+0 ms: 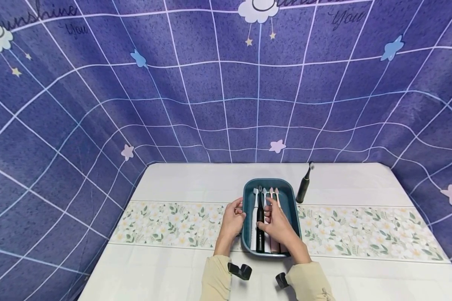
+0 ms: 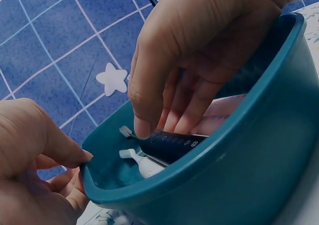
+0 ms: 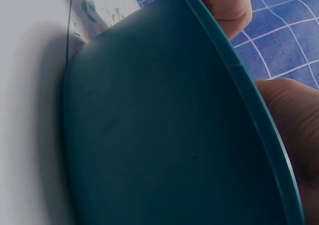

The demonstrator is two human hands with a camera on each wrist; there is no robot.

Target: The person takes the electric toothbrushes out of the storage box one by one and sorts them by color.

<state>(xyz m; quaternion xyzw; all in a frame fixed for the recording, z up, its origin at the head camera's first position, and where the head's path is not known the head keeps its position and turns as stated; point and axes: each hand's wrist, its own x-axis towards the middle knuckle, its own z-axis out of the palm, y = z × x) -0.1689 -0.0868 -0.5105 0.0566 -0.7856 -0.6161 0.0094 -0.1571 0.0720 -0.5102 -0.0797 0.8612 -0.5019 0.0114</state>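
Evidently my right hand [image 1: 278, 225] was down inside the teal tray [image 1: 247, 196], its fingers [image 2: 149, 98] curled onto the black toothbrush [image 1: 260, 228] that lay lengthwise among the other brushes [image 1: 273, 196], thumb and fingertips pinching its body. My left hand [image 1: 231, 219] pinched the tray's left rim, thumb [image 2: 60, 145] over the edge, steadying it on the table [image 1: 196, 179]. I judged the black brush to be an electric one: a stiff, smooth plastic body, fairly light but heavier at the handle than at the thin neck, and likely slick under the fingers. The best hold, I thought, was around the thick handle near its middle, not the narrow head end, which could twist or snap under sideways load. Its neighbours lay touching it on both sides, so a lift straight up seemed safest to avoid dragging them. The tray looked like rigid plastic, light enough to slide if not held. A second dark brush [image 1: 304, 186] stood upright just beside the tray's far right corner, apart from both hands; a careless sweep could have tipped it.
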